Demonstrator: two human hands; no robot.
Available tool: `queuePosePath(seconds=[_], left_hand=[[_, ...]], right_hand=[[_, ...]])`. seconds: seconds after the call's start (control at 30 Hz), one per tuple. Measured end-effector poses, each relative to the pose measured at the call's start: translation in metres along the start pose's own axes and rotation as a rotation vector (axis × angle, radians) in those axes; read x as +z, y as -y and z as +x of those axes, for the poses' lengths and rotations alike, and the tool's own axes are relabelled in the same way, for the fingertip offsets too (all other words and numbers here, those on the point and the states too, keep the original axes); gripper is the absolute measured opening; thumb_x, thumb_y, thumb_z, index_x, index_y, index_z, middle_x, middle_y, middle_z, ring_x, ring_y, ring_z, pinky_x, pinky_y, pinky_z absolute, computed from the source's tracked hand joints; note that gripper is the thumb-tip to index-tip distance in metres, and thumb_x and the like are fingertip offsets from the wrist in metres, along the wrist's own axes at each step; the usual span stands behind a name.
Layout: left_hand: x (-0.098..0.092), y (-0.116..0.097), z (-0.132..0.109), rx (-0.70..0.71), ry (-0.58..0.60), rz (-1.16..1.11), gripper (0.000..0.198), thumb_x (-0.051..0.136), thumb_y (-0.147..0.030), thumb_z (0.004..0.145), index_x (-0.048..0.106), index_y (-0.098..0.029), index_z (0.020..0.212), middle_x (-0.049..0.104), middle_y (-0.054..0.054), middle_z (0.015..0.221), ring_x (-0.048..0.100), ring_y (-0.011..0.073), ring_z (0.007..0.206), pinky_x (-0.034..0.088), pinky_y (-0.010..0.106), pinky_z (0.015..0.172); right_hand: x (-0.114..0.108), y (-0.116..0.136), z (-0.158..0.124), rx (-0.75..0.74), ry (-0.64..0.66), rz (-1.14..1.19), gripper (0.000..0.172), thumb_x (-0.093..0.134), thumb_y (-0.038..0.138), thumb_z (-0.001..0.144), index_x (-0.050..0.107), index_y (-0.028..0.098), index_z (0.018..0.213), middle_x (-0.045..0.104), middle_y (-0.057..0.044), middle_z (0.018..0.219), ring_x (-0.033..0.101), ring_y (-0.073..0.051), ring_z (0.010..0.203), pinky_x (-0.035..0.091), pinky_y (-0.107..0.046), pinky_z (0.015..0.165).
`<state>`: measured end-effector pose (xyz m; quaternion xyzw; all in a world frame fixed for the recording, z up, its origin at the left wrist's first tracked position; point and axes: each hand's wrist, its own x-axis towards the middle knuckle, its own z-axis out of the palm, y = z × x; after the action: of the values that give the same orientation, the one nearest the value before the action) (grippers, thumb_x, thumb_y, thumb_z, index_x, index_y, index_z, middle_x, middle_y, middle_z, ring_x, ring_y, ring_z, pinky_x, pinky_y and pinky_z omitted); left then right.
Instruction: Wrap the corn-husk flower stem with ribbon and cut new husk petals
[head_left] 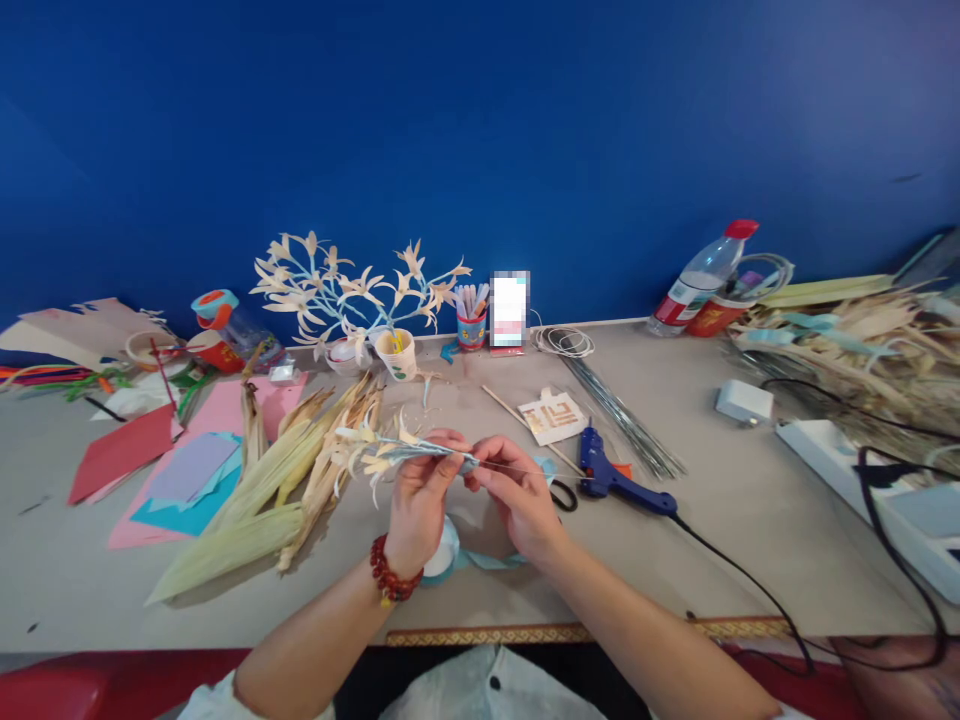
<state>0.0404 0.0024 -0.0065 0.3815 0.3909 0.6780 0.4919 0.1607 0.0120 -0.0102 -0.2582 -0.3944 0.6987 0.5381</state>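
Note:
Between both hands lies a spray of corn husk flowers (373,452), its pale petals pointing left and its wrapped blue stem running right. My left hand (424,484), with a red bead bracelet at the wrist, pinches the stem. At the right end of the stem, my right hand (516,490) is closed with thumb and fingertips together, where thin wires stick out past it. Under the hands a roll of light blue ribbon (442,552) rests on the table, a loose strip trailing right. Black scissor handles (564,495) show beside my right hand.
A blue glue gun (630,487) with its cord lies right, below a bundle of wires (626,415). Corn husks (262,480) and coloured paper (124,450) cover the left. Finished flowers stand in a paper cup (396,357). A white power strip (862,490) sits far right.

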Motion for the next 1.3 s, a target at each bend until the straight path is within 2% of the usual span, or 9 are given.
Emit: queuePosePath(seconds=[0.27,0.4,0.6,0.77,0.9,0.97,1.13,1.2,1.3], left_hand=[[0.002,-0.003,-0.002,-0.021,0.084,-0.062,0.005,0.07,-0.024,0.079,0.074,-0.021,0.081,0.062,0.001,0.092,0.055,0.0086,0.063,0.046,0.024,0.061],[0.003,-0.006,-0.002,-0.055,0.099,-0.086,0.006,0.07,-0.024,0.079,0.073,-0.02,0.08,0.061,0.002,0.094,0.054,0.0089,0.065,0.045,0.024,0.06],[0.003,-0.009,0.001,-0.131,0.12,-0.183,0.006,0.071,-0.025,0.077,0.072,-0.02,0.077,0.062,0.003,0.099,0.053,0.0099,0.067,0.043,0.024,0.059],[0.001,-0.01,0.001,-0.136,0.197,-0.226,0.005,0.068,-0.023,0.08,0.071,-0.019,0.079,0.058,0.003,0.097,0.052,0.011,0.071,0.043,0.025,0.062],[-0.001,-0.012,0.001,-0.132,0.271,-0.227,0.006,0.067,-0.024,0.081,0.071,-0.019,0.081,0.055,0.005,0.102,0.053,0.015,0.079,0.044,0.026,0.065],[-0.002,-0.013,0.002,-0.12,0.298,-0.211,0.007,0.067,-0.025,0.081,0.071,-0.019,0.081,0.055,0.006,0.104,0.053,0.0182,0.088,0.045,0.028,0.073],[-0.006,-0.018,0.007,-0.14,0.385,-0.223,0.011,0.063,-0.025,0.082,0.069,-0.018,0.078,0.054,0.008,0.113,0.049,0.0245,0.113,0.036,0.036,0.1],[-0.007,-0.02,0.008,-0.163,0.406,-0.234,0.012,0.061,-0.025,0.083,0.068,-0.018,0.077,0.054,0.009,0.115,0.047,0.0263,0.119,0.034,0.037,0.103],[-0.008,-0.022,0.01,-0.187,0.432,-0.24,0.014,0.059,-0.026,0.083,0.067,-0.017,0.075,0.056,0.01,0.114,0.045,0.0284,0.123,0.036,0.038,0.101]], right_hand=[[-0.001,-0.002,0.0,-0.095,0.075,0.041,0.008,0.063,0.026,0.081,0.065,0.018,0.084,0.059,0.0,0.072,0.053,-0.015,0.069,0.039,-0.028,0.07],[-0.003,-0.002,0.0,-0.116,0.092,0.017,0.007,0.063,0.023,0.08,0.064,0.018,0.084,0.059,0.0,0.074,0.053,-0.015,0.07,0.04,-0.027,0.07],[-0.004,-0.004,-0.001,-0.134,0.145,-0.049,0.015,0.067,0.017,0.076,0.064,0.021,0.09,0.058,0.0,0.082,0.055,-0.015,0.074,0.043,-0.027,0.072],[-0.002,-0.001,0.0,-0.114,0.089,-0.074,0.004,0.063,0.021,0.082,0.067,0.021,0.083,0.058,0.0,0.079,0.054,-0.014,0.07,0.043,-0.027,0.07],[-0.004,0.001,0.002,-0.098,0.076,-0.064,0.002,0.063,0.02,0.08,0.065,0.021,0.081,0.056,0.0,0.078,0.053,-0.014,0.068,0.042,-0.027,0.066],[-0.007,0.002,0.003,-0.141,0.066,-0.104,0.003,0.063,0.021,0.08,0.064,0.021,0.083,0.056,0.0,0.081,0.052,-0.015,0.071,0.042,-0.027,0.067],[-0.01,0.013,0.004,-0.266,0.151,-0.336,0.014,0.059,0.025,0.083,0.065,0.023,0.096,0.059,-0.005,0.102,0.053,-0.023,0.104,0.04,-0.035,0.093],[-0.01,0.019,0.004,-0.284,0.202,-0.458,0.018,0.056,0.025,0.085,0.065,0.023,0.101,0.059,-0.006,0.109,0.051,-0.026,0.112,0.036,-0.039,0.1],[-0.008,0.027,0.003,-0.306,0.279,-0.588,0.017,0.054,0.026,0.088,0.065,0.023,0.099,0.061,-0.006,0.107,0.052,-0.026,0.11,0.035,-0.04,0.101]])
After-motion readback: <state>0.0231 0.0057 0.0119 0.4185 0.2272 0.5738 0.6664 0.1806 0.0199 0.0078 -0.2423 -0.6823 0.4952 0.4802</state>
